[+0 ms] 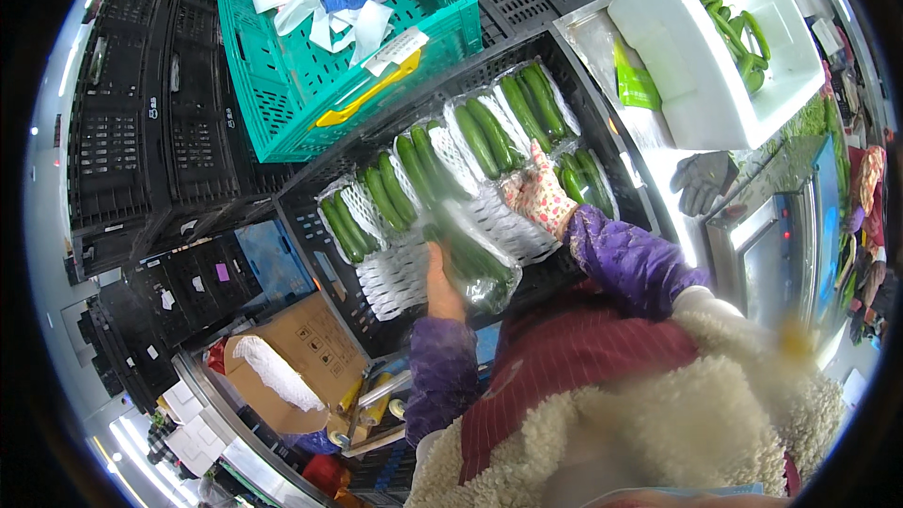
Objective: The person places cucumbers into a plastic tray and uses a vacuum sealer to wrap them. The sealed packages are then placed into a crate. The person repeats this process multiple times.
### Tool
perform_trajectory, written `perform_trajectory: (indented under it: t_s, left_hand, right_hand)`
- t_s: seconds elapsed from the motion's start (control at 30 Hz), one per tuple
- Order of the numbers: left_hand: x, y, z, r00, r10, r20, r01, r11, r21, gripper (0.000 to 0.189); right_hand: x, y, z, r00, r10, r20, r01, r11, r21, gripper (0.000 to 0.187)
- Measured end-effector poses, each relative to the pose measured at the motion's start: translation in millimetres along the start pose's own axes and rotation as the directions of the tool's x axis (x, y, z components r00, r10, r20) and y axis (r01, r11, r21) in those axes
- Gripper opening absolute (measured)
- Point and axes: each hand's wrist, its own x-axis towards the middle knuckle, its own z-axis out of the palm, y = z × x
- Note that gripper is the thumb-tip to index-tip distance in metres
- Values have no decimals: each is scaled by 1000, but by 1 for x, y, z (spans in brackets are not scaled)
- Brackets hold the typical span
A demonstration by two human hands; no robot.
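Observation:
My bare left hand (pixel 444 286) holds a plastic-wrapped pack of cucumbers (pixel 473 264) above the near side of a black plastic crate (pixel 624 155). On my right hand (pixel 537 194) is a floral-patterned glove; it rests at the packs in the crate, its fingers partly spread near the end of a wrapped pack (pixel 487 137). Whether it grips anything is unclear. Several wrapped cucumber packs with white foam netting stand in a row across the crate. Bare white foam netting (pixel 395 279) lies along the crate's near side, and another pack (pixel 585 180) is right of my gloved hand.
A green crate (pixel 275 113) with paper strips and a blue glove adjoins the far side. At right are a white foam box (pixel 656 49) of cucumbers, a dark glove (pixel 702 182) and a metal-framed machine (pixel 762 261). A cardboard box (pixel 303 360) sits lower left; black crates (pixel 120 120) stand left.

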Motion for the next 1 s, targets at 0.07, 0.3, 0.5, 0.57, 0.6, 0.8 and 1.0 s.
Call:
perform_trajectory:
  t_s: [0.07, 0.3, 0.5, 0.57, 0.6, 0.8, 1.0]
  left_hand:
    - [-4, 3, 6, 999, -12, -38, 12, 1000, 2, 65]
    - [2, 39, 42, 987, 112, -115, -83, 969, 232, 67]
    - [135, 62, 20, 960, 112, 258, -133, 989, 63, 57]
    - [159, 61, 15, 974, 92, 205, -121, 984, 132, 53]
    - [161, 59, 15, 972, 99, 212, -139, 973, 182, 53]
    - [145, 59, 24, 989, 123, 77, -139, 959, 248, 41]
    - [140, 75, 16, 999, 16, 43, -24, 981, 193, 63]
  right_hand:
    - [7, -2, -4, 998, 55, -8, -55, 998, 4, 92]
    - [34, -2, -10, 999, -16, 48, 17, 1000, -11, 97]
    - [7, 3, 17, 989, -118, 87, 115, 993, 42, 80]
    - [-3, 2, 29, 990, -125, 64, 119, 988, 98, 82]
    - [-6, 0, 28, 996, -91, 24, 88, 992, 87, 86]
    - [-6, -3, 23, 999, -30, -29, 28, 999, -42, 95]
    - [21, 0, 6, 962, -74, 264, 37, 989, 141, 74]
